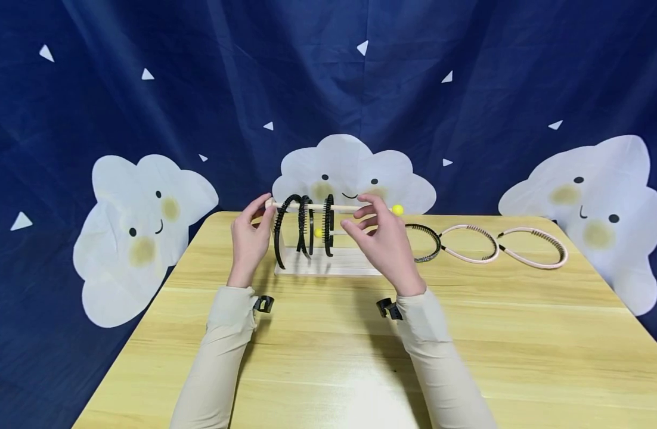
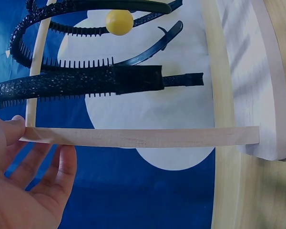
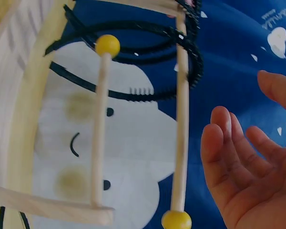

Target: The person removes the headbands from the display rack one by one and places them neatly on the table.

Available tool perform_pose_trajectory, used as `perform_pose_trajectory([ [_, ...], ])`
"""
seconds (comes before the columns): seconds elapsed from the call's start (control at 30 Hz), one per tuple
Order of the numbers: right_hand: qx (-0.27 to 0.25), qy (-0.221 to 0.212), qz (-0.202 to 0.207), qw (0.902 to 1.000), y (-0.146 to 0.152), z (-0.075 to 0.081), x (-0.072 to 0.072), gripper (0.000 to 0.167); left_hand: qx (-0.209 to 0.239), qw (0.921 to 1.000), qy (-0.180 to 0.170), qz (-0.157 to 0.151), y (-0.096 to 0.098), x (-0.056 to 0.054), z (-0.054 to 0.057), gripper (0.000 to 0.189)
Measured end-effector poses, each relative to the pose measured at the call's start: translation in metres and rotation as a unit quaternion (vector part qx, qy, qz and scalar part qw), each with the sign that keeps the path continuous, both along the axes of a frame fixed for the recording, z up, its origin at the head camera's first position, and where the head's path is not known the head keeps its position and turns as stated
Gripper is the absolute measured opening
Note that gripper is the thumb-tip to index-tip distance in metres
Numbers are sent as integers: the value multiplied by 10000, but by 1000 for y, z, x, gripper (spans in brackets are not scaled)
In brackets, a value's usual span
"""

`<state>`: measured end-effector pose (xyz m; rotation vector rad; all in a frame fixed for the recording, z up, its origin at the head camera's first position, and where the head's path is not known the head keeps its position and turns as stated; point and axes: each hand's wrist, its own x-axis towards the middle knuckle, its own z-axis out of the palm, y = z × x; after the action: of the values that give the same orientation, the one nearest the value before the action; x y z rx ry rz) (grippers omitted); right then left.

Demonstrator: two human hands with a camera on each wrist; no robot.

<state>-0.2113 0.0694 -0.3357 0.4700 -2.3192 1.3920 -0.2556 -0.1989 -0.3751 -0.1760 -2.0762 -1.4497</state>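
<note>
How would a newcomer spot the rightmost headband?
On the table, look right of the wooden stand. Take the pale pink headband at the row's outer end; its pink neighbour lies between it and the dark one.

Left grip [image 2: 19, 200] holding wooden bar [image 2: 143, 137], black toothed headbands [image 2: 76, 82] around pale rod [image 2: 32, 112], yellow ball [image 2: 119, 22]

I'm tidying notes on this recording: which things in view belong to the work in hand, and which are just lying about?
In the work:
- wooden rack
- black headbands on its upper rod
- left hand, pinching the rack's end
- right hand, fingers off the rod

Lying about, though perhaps meant for the rack:
- loose black headband
- two pale pink headbands
</note>
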Motion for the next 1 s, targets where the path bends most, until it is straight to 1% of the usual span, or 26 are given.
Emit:
perform_pose_trajectory([
  [0.17,21,-6,69,10000,-9,-11,-3,52,38,10000,-22,11,0,0,0,34],
  [0.3,140,14,77,9999,-17,-19,-5,52,15,10000,-11,21,0,0,0,34],
  [0.6,127,-181,128,9997,-32,-32,-8,52,-8,10000,4,55,2,1,1,35],
  [0.8,99,-68,153,9998,-41,-40,-10,49,-26,10000,0,56,1,1,1,36],
  [1.0,274,-7,77,9996,-45,-44,-9,47,-6,10000,-9,32,1,1,1,36],
])
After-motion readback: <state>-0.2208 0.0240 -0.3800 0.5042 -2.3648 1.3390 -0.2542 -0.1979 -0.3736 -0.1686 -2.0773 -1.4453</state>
